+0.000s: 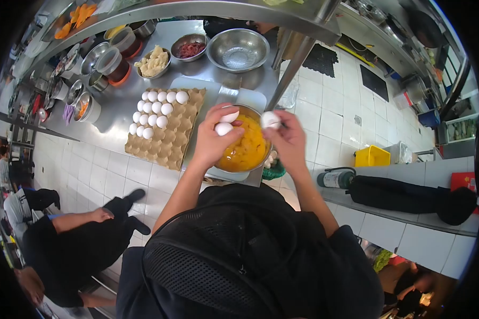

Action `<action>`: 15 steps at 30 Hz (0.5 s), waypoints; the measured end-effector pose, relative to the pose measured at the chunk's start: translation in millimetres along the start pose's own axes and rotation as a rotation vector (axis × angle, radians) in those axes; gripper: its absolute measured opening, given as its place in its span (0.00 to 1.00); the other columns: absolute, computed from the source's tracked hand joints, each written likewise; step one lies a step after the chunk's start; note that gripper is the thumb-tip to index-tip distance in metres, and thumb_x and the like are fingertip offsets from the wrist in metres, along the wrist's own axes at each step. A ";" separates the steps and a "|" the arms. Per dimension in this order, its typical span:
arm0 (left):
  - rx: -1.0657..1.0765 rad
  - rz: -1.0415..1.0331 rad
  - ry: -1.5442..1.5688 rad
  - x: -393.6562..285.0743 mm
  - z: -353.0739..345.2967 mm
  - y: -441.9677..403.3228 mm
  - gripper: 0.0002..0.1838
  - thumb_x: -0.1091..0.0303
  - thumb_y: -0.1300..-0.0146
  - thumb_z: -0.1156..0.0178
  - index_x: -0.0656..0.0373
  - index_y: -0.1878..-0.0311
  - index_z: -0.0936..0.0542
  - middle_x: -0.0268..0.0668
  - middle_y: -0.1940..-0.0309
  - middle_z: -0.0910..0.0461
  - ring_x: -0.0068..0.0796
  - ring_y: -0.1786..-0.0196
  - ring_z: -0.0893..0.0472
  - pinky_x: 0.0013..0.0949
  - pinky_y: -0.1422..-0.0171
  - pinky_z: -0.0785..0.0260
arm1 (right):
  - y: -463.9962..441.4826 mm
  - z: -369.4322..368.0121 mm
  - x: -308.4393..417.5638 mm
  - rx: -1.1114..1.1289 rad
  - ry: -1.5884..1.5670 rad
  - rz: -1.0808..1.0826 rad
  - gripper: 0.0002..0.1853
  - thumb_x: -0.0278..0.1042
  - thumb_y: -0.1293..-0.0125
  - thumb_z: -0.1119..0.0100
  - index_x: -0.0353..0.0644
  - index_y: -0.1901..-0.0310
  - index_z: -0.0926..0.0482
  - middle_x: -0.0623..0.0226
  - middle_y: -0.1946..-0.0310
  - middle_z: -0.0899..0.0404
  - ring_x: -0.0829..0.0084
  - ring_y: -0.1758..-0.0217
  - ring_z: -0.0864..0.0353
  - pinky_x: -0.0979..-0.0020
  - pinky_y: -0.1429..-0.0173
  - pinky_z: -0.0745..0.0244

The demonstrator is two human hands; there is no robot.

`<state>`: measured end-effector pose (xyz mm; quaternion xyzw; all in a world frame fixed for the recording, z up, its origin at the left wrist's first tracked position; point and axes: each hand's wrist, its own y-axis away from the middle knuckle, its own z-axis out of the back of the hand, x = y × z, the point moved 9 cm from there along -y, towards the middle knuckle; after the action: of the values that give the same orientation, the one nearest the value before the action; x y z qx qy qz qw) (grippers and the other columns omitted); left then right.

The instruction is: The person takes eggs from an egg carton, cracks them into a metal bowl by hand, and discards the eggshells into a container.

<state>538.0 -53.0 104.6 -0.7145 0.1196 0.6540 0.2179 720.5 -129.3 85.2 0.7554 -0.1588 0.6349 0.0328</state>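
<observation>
Over the left side of a metal bowl [238, 170] is my left hand [214, 139], its fingers wrapped round two white eggs [224, 128]. My right hand [290, 139] pinches another white egg [270, 120] at the bowl's right rim. Yellow beaten-looking egg with yolks [245, 146] fills much of the bowl, which stands on a pale board [258, 99]. To the left lies a cardboard egg tray [167, 146] holding several white eggs [182, 97] toward its far and left side, with bare hollows at the right and near side.
Beyond the tray stand a bowl of pale chunks [153, 63], a bowl of red pieces [190, 49] and a wide steel bowl [238, 50]. A metal post [295, 66] rises right of the board. Under the board's right edge is a green container [274, 171]. A person [80, 239] is at the left.
</observation>
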 end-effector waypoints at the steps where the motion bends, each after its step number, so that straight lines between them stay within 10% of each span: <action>1: -0.039 0.028 0.040 5.3 4.5 1.2 0.24 0.84 0.41 0.34 0.62 0.40 0.19 0.43 0.32 0.31 0.35 0.38 0.19 0.34 0.37 0.21 | 1.9 23.8 7.9 -0.125 -0.023 0.041 0.24 0.19 0.32 0.37 0.36 0.36 0.29 0.61 0.44 0.22 0.74 0.47 0.17 0.73 0.48 0.18; 8: -0.045 0.021 0.012 15.7 11.8 7.5 0.24 0.86 0.41 0.36 0.62 0.40 0.19 0.42 0.31 0.31 0.38 0.37 0.19 0.35 0.36 0.21 | 14.5 82.3 18.7 -0.278 0.925 0.088 0.27 0.32 0.28 0.35 0.38 0.31 0.30 0.64 0.45 0.21 0.72 0.54 0.17 0.69 0.52 0.19; 11: 0.122 0.113 0.114 4.1 -20.2 9.0 0.25 0.84 0.42 0.34 0.61 0.39 0.19 0.42 0.31 0.30 0.37 0.34 0.22 0.34 0.37 0.21 | 11.9 45.7 7.4 -0.176 0.397 -0.051 0.24 0.34 0.27 0.37 0.41 0.32 0.27 0.65 0.46 0.20 0.69 0.54 0.16 0.67 0.50 0.18; 13: 0.317 -0.096 -0.117 -16.9 -48.0 8.4 0.27 0.81 0.43 0.31 0.58 0.37 0.18 0.43 0.32 0.28 0.33 0.34 0.21 0.32 0.40 0.21 | 22.5 -19.2 -10.7 -0.015 -0.560 -0.522 0.22 0.31 0.26 0.39 0.41 0.33 0.26 0.63 0.47 0.19 0.67 0.54 0.15 0.65 0.49 0.17; 15: 0.342 -0.145 -0.201 -22.7 -52.0 8.8 0.26 0.78 0.41 0.31 0.58 0.37 0.17 0.44 0.34 0.25 0.30 0.40 0.18 0.30 0.44 0.21 | 25.6 -21.6 -35.0 0.001 -0.589 -0.544 0.22 0.30 0.26 0.40 0.40 0.32 0.28 0.62 0.46 0.20 0.67 0.53 0.15 0.64 0.48 0.16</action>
<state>577.3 -87.6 128.2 -0.6052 0.1547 0.6747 0.3932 687.8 -141.2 51.5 0.9196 0.0447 0.3594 0.1525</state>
